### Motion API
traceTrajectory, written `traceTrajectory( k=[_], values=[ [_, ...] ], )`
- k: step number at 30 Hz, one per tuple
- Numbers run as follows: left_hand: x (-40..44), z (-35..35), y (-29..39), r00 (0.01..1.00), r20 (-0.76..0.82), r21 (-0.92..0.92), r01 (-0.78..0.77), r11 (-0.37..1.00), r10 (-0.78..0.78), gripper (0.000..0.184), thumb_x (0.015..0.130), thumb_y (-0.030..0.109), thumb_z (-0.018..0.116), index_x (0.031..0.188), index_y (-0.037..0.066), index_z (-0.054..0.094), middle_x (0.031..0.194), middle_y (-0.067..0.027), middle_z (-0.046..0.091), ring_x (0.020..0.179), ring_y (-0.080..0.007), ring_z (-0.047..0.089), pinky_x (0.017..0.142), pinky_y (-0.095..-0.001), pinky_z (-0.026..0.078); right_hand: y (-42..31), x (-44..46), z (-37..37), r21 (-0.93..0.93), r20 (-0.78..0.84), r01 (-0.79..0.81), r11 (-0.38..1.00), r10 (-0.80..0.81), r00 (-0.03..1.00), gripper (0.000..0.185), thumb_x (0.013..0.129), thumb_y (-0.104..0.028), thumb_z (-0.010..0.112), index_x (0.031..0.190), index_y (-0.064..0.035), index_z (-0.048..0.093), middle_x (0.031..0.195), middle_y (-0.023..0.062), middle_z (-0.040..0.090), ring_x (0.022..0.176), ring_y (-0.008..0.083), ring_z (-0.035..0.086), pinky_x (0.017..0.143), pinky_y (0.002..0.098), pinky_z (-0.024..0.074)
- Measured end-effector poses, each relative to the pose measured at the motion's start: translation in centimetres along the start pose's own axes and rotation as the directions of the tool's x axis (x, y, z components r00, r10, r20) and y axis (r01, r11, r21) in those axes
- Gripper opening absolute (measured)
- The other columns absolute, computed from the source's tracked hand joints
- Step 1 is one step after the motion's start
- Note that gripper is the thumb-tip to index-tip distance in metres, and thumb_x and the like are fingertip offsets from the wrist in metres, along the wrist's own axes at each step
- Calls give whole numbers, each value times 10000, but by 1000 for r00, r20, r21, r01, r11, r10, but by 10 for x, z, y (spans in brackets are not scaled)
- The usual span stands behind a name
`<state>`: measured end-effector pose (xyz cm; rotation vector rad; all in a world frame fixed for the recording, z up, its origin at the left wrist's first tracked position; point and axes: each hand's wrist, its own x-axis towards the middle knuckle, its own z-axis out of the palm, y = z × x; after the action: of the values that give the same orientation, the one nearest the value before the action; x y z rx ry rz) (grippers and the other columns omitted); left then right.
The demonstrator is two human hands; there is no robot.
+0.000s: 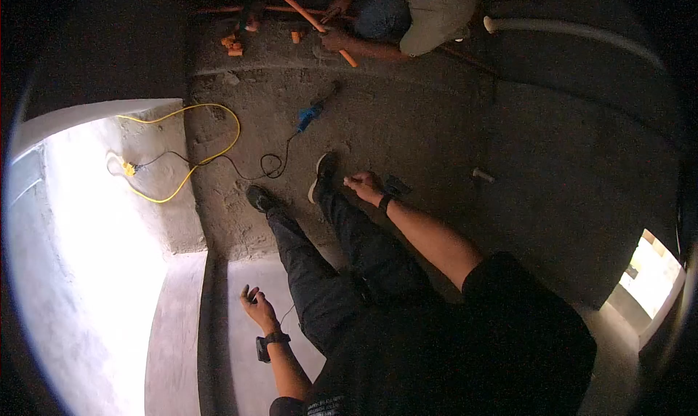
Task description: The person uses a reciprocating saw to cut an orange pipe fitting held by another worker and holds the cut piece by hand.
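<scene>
My left hand (259,310) hangs beside my left leg over the pale floor, its fingers loosely bent and apart, with nothing seen in them. A dark device is strapped to that wrist. My right hand (367,190) is out in front of my right thigh, fingers curled together. A small pale spot shows at the fingertips, too small to name. Beyond my shoes lies a blue corded power tool (308,116) on the rough floor, touched by neither hand. Its black cord runs left to a yellow plug connector (129,169).
A yellow extension cord (238,129) loops across the floor at left. Another person (443,12) crouches at the top, holding an orange pipe (302,12). Orange fittings (233,46) lie nearby. A pale pipe (574,30) is at upper right; bright openings are at left and lower right.
</scene>
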<state>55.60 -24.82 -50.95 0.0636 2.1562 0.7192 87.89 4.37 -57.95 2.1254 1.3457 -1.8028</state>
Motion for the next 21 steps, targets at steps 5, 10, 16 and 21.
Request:
traceTrajectory(
  k=[5,10,16,21],
  values=[
    [-10,-9,16,999,46,-40,3,999,-1,374,829,-3,507,1202,24,483,930,-83,601,702,-120,528,619,-248,441,-22,-49,-27,-156,-124,6,988,-25,992,352,870,-385,611,928,-47,696,843,31,677,795,137,616,731,286,485],
    [-20,-12,48,995,41,-33,-91,995,92,354,827,3,521,1179,17,494,938,-103,607,743,-142,563,661,-267,464,16,-67,-73,-41,-98,141,989,-144,985,333,886,-367,583,840,-49,672,740,-1,614,691,127,556,673,299,462],
    [-10,-16,93,919,-27,118,-387,915,393,358,795,46,564,1145,-1,509,980,-148,607,862,-229,582,770,-334,462,48,-75,-99,199,-288,289,936,-226,931,322,901,-330,561,730,-64,620,639,-20,535,611,106,494,608,292,417],
    [-15,-32,125,915,-22,123,-398,909,403,366,779,50,572,1133,-23,510,1031,-200,596,922,-306,582,842,-376,442,37,-102,-112,412,-162,141,900,-80,984,269,907,-290,563,761,-70,615,685,-17,560,624,100,508,618,291,431]
  ],
)
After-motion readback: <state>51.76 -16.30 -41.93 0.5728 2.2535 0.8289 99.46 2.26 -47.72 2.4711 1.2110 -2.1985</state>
